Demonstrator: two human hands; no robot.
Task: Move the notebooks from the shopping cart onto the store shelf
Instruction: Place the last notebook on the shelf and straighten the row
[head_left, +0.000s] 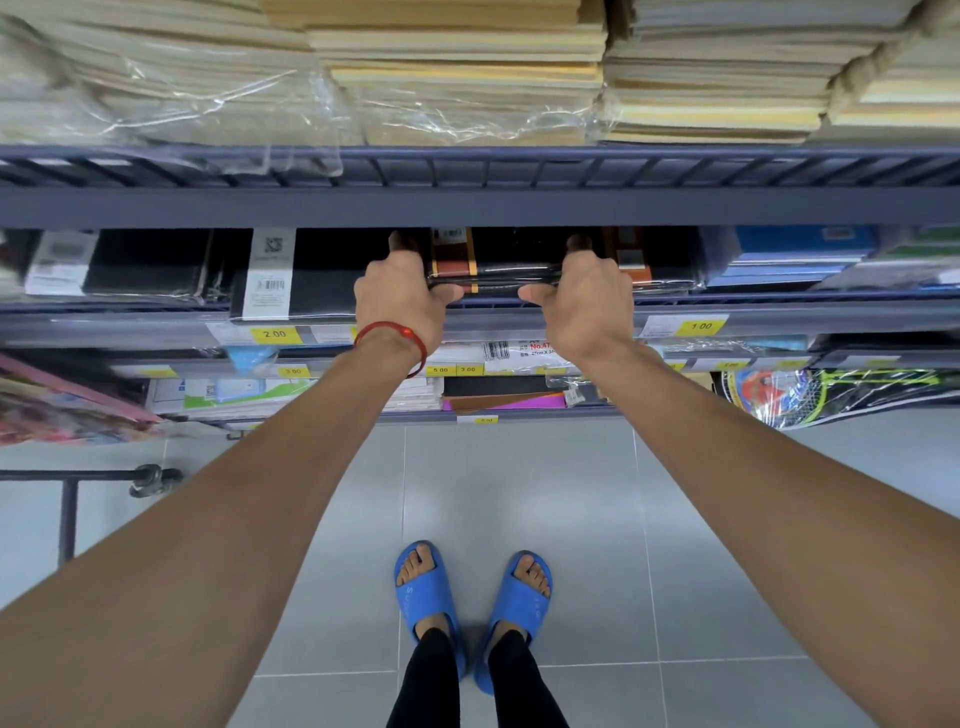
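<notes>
Fingers (402, 244) of our left hand (397, 293) and right hand (592, 299) clasp the notebooks (498, 273) at both ends. They lie crosswise on the shelf (779, 314) ahead.

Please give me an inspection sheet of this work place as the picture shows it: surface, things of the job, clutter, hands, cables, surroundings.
Surface: grey metal shelf, yellow price tags on its front edge; wrapped black books lie on its left part and blue ones on its right.
Job's things: black notebooks, a stack in clear wrap at the shelf's front, held at both ends.
Clutter: loose clear wrap hangs over the paper stacks on the level above.
Hands: left hand grips the stack's left end, right hand its right end, fingers over the top.
Cables: nothing seen.
Surroundings: grey tiled floor; black wheeled frame at lower left, perhaps the cart.
</notes>
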